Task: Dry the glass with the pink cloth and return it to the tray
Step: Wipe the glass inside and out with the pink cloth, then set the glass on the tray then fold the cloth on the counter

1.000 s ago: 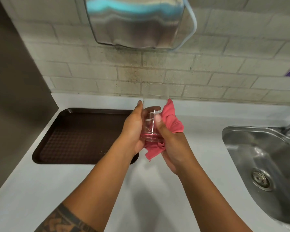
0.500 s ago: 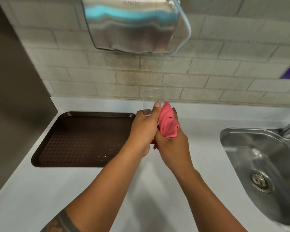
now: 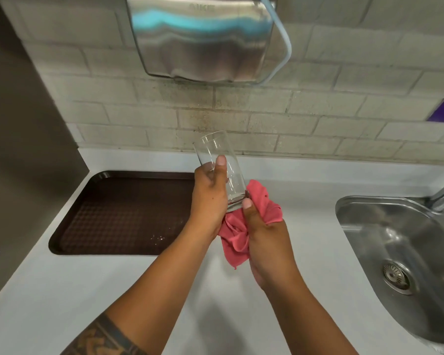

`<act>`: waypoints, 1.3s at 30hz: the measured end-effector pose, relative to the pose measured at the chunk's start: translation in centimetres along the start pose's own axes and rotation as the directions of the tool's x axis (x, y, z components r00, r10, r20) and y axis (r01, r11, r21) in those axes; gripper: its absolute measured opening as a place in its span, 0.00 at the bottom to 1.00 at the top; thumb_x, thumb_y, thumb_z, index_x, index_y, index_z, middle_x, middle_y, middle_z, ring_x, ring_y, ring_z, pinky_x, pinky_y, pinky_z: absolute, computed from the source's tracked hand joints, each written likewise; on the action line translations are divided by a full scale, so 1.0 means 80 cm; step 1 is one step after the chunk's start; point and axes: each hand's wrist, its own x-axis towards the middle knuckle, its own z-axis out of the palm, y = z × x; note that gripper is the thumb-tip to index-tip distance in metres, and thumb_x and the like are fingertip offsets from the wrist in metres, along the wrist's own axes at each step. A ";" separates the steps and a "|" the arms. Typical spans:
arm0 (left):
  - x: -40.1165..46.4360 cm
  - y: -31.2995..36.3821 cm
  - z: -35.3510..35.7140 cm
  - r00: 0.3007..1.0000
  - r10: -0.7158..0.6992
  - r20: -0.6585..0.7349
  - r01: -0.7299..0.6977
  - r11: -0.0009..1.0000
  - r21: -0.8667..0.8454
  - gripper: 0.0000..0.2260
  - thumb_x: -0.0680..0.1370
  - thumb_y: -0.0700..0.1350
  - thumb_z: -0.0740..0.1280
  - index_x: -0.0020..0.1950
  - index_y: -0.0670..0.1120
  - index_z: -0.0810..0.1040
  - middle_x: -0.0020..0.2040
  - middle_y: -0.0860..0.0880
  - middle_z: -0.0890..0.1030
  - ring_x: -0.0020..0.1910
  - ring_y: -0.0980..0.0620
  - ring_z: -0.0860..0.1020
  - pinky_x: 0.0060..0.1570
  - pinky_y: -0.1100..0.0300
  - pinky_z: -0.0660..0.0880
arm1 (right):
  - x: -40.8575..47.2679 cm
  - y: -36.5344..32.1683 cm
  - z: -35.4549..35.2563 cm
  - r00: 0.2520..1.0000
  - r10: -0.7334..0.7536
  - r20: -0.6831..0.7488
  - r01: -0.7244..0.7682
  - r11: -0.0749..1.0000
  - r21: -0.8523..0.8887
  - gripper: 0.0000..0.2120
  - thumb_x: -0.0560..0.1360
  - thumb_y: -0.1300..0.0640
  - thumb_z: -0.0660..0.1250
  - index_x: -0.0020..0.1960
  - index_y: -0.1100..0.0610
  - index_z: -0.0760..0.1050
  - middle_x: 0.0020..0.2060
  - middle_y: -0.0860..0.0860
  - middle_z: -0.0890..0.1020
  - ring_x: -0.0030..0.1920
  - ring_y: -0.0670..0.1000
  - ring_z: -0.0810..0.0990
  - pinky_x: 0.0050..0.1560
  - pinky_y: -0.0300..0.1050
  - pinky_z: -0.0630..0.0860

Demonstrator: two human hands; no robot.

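Note:
A clear tall glass is held above the counter, tilted with its mouth up and to the left. My left hand grips its middle, thumb across the front. My right hand holds the bunched pink cloth against the glass's base, thumb touching the bottom edge. Part of the cloth hangs down between my wrists. The brown tray lies on the counter left of my hands, with a few white specks on it.
A steel sink with a drain is set into the white counter at the right. A steel hand dryer hangs on the brick wall above. A dark panel bounds the left side.
The cloth has moved from the side of the glass down to its base. The glass has tipped from upright to leaning left, and more of it shows above my left hand.

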 end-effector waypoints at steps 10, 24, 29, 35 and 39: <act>0.022 -0.024 -0.044 0.985 0.167 0.031 -0.170 0.970 0.176 0.30 0.75 0.61 0.75 0.68 0.46 0.70 0.59 0.48 0.83 0.54 0.59 0.83 0.53 0.66 0.79 | 0.034 -0.004 -0.047 0.996 0.040 0.085 -0.044 0.998 0.043 0.14 0.82 0.64 0.66 0.68 0.62 0.79 0.56 0.63 0.86 0.55 0.66 0.85 0.51 0.61 0.83; 0.052 -0.090 -0.091 0.995 0.099 -0.018 -0.079 0.877 0.474 0.31 0.64 0.50 0.86 0.63 0.54 0.76 0.53 0.62 0.81 0.50 0.64 0.79 0.45 0.72 0.71 | 0.090 -0.036 -0.077 0.996 0.036 0.081 -0.046 0.992 0.116 0.19 0.79 0.62 0.72 0.69 0.62 0.77 0.59 0.63 0.86 0.61 0.66 0.85 0.63 0.62 0.81; 0.056 -0.115 -0.104 0.999 0.016 -0.046 0.009 0.867 0.499 0.31 0.63 0.49 0.86 0.60 0.57 0.74 0.50 0.62 0.80 0.50 0.57 0.81 0.41 0.69 0.73 | 0.092 -0.044 -0.076 0.990 0.013 0.144 -0.023 0.997 0.070 0.19 0.80 0.61 0.71 0.69 0.64 0.76 0.56 0.62 0.86 0.55 0.60 0.85 0.54 0.54 0.83; 0.056 -0.136 -0.116 0.994 -0.040 -0.103 0.082 0.887 0.454 0.32 0.63 0.47 0.87 0.59 0.56 0.75 0.54 0.58 0.80 0.57 0.48 0.82 0.45 0.67 0.74 | 0.093 -0.047 -0.067 0.977 0.027 0.210 -0.045 0.996 0.082 0.22 0.78 0.60 0.73 0.69 0.65 0.75 0.58 0.63 0.85 0.56 0.60 0.85 0.57 0.55 0.83; 0.057 -0.124 -0.116 0.995 -0.085 -0.056 0.102 0.869 0.484 0.42 0.61 0.49 0.88 0.70 0.50 0.72 0.63 0.51 0.78 0.66 0.44 0.79 0.57 0.58 0.77 | 0.093 -0.048 -0.064 0.962 0.049 0.270 -0.056 0.998 0.016 0.24 0.78 0.58 0.73 0.70 0.66 0.74 0.64 0.67 0.82 0.60 0.64 0.83 0.67 0.63 0.77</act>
